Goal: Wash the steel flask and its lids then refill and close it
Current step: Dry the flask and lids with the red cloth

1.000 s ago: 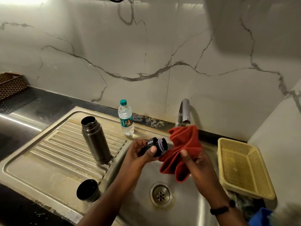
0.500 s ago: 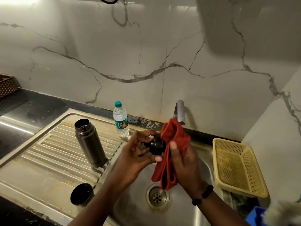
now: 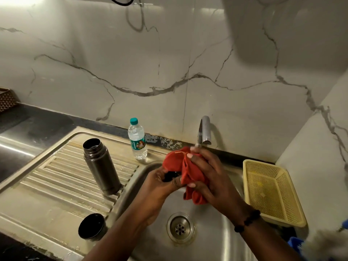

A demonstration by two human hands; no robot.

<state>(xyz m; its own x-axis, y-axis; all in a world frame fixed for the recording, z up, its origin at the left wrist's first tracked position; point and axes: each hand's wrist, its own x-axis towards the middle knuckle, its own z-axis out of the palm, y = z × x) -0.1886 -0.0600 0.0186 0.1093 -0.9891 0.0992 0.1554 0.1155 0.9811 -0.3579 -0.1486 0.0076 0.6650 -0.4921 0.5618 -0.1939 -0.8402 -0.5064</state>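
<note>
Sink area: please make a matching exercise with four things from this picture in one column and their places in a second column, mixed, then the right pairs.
Things:
1. steel flask
2. water bottle
3. yellow basket
4. red cloth

Places:
A. held in the right hand over the sink
B. standing open on the ribbed draining board
C. right of the sink, by the side wall
D. upright near the back wall, left of the tap

Pairs: 1-B, 2-D, 3-C, 4-A
</note>
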